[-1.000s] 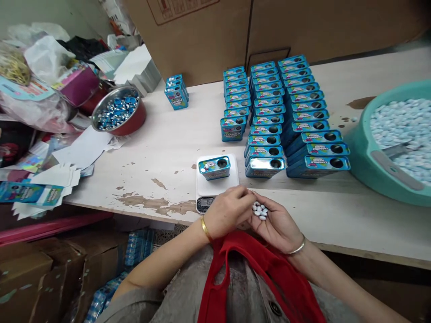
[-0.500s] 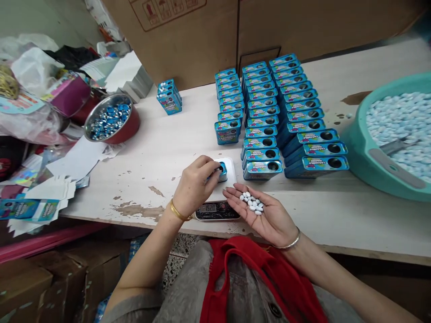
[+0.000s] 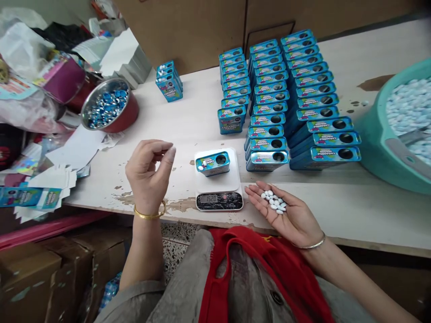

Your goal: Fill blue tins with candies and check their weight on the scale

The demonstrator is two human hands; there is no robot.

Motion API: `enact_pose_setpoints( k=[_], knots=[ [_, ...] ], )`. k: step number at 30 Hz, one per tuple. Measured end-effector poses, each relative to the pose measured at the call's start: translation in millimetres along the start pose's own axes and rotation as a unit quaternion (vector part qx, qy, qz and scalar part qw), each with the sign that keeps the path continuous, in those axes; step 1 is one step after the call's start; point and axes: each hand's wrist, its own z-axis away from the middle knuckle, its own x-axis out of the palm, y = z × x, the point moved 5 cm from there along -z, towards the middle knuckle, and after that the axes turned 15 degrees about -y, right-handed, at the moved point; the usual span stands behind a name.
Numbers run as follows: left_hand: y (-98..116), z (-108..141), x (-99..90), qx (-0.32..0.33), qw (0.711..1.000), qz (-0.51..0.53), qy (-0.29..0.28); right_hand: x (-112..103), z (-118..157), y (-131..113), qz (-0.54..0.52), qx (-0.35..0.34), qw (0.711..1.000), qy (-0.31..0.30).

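My left hand (image 3: 148,172) is raised over the table left of a small white scale (image 3: 218,197). Its fingers are curled, thumb and index tips close together, and no object shows between them. On the scale stands a blue candy tin (image 3: 213,163) with a dark round opening; a few white candies lie on its top at the left end. The scale's display shows digits that look like 1520. My right hand (image 3: 292,217) lies palm up to the right of the scale, cupped under several white oval candies (image 3: 274,202).
Rows of blue tins (image 3: 269,107) with round openings stand behind and right of the scale. A teal tub (image 3: 387,143) of candies with a scoop is at far right. Left are a metal bowl (image 3: 131,107) of small blue-silver pieces, filled tins (image 3: 169,85) and paper piles (image 3: 77,154).
My left hand has moved off the tin to the left, uncovering the tin and scale. My right hand still holds the candies, slightly farther right in view. The view has shifted.
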Motion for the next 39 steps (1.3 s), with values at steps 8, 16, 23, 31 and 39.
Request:
enact_pose_setpoints(
  k=[8,16,23,31,39],
  knots=[
    [-3,8,6.6,-0.011,1.0,0.005,-0.019,-4,6,0,-0.012,-0.006,1.0,0.02],
    [18,1,37.3,0.036,0.996,0.016,-0.083,-2,2,3,-0.015,-0.004,1.0,-0.002],
    [24,-7,72.5,0.083,0.982,-0.01,-0.17,2,-1,3,-0.015,0.006,1.0,-0.017],
    [7,32,47.3,0.058,0.992,-0.111,-0.026,1,-5,5,-0.013,0.022,0.999,-0.034],
    [9,57,87.3,0.072,0.987,-0.111,-0.088,3,-7,7,-0.01,0.027,0.998,-0.05]
  ],
)
